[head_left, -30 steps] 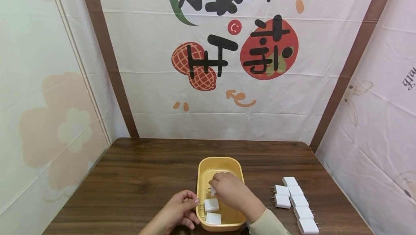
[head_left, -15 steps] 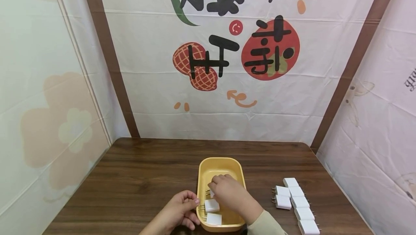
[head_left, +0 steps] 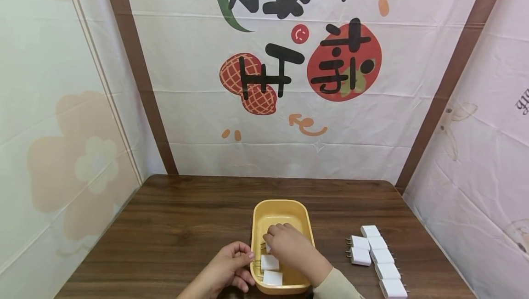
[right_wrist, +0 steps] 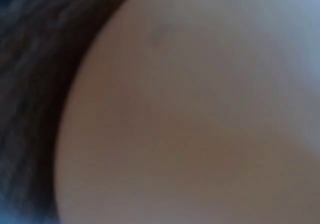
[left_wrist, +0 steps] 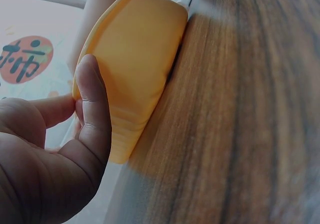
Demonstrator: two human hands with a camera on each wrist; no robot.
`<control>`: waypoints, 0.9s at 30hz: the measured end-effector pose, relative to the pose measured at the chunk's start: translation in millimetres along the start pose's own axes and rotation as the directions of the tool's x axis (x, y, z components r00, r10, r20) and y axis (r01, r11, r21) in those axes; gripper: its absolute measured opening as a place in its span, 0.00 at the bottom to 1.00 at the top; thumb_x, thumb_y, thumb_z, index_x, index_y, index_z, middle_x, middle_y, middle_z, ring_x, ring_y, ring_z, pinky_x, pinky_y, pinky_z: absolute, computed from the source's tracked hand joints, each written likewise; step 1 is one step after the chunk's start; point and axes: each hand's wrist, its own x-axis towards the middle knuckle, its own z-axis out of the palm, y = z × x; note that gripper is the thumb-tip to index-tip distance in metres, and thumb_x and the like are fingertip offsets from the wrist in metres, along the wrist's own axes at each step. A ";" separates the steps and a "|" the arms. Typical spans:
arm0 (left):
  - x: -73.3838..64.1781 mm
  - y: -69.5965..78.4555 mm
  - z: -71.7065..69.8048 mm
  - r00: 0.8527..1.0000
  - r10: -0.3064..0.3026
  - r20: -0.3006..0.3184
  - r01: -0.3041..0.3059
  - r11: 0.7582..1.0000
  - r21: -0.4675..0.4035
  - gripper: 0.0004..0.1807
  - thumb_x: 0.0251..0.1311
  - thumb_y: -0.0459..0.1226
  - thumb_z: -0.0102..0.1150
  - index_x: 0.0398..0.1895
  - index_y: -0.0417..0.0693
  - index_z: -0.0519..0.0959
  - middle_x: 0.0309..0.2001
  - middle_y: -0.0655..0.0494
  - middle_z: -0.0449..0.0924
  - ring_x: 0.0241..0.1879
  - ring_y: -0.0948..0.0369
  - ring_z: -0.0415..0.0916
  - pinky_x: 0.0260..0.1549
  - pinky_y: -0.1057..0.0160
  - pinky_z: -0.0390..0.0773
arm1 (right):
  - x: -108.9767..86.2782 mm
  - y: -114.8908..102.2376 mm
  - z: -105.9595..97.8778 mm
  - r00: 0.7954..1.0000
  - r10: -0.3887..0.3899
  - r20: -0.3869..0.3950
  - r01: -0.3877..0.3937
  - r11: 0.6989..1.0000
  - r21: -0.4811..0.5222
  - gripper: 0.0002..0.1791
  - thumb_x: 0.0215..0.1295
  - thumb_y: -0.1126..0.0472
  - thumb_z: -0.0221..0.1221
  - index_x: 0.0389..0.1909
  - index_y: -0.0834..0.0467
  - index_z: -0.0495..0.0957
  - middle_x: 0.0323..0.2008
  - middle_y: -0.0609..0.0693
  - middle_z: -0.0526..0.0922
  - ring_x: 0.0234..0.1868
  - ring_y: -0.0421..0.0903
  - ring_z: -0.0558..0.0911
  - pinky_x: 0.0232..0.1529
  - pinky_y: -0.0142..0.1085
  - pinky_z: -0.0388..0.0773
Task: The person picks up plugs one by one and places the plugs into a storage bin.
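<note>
A yellow plastic bin (head_left: pixel 304 218) stands on the table in the head view. My left hand (head_left: pixel 230 264) pinches its left rim; in the left wrist view one finger (left_wrist: pixel 92 108) lies along the outer wall. My right hand (head_left: pixel 292 251) reaches inside, its fingers curled down round a white charger plug (head_left: pixel 268 248), mostly hidden beneath them with its prongs pointing left. Nearer me in the bin lie two more white charger plugs, a middle one (head_left: pixel 270 262) and a front one (head_left: pixel 272 278), prongs also leftward. The right wrist view is blurred and filled by skin.
Right of the bin, several white charger plugs (head_left: pixel 382 256) lie in a slanting row, with two others (head_left: pixel 360 250) against its left side. The brown wood-grain table (head_left: pixel 198 216) meets a printed cloth wall (head_left: pixel 285 161) at the back; cloth also hangs on both sides.
My right hand has shifted slightly toward me inside the bin, bringing the plug under its fingers closer to the middle one. My left hand stays at the rim.
</note>
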 end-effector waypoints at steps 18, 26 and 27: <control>0.6 0.6 -0.3 1.000 0.001 -0.002 -0.001 1.000 0.003 0.12 0.76 0.37 0.53 0.50 0.37 0.68 0.33 0.47 0.81 0.24 0.60 0.85 0.20 0.66 0.83 | 1.2 -4.2 6.5 0.999 0.000 0.035 -0.001 0.999 0.053 0.11 0.67 0.48 0.67 0.44 0.48 0.82 0.41 0.41 0.81 0.44 0.39 0.81 0.51 0.35 0.80; 1.9 -0.9 -0.6 1.000 -0.002 -0.004 0.002 1.000 0.004 0.13 0.76 0.38 0.54 0.51 0.37 0.67 0.33 0.47 0.81 0.24 0.59 0.85 0.20 0.66 0.83 | 2.3 -4.7 6.5 0.998 -0.006 0.060 0.002 0.997 0.072 0.10 0.69 0.49 0.66 0.44 0.48 0.83 0.41 0.41 0.81 0.44 0.38 0.81 0.50 0.34 0.80; 2.0 -0.9 -0.5 1.000 -0.003 -0.004 0.003 1.000 0.004 0.13 0.76 0.38 0.54 0.51 0.37 0.67 0.33 0.47 0.81 0.24 0.59 0.85 0.20 0.66 0.83 | 2.5 -4.7 6.4 0.998 -0.006 0.064 0.001 0.997 0.076 0.10 0.69 0.49 0.66 0.45 0.48 0.83 0.42 0.41 0.81 0.44 0.38 0.81 0.49 0.34 0.80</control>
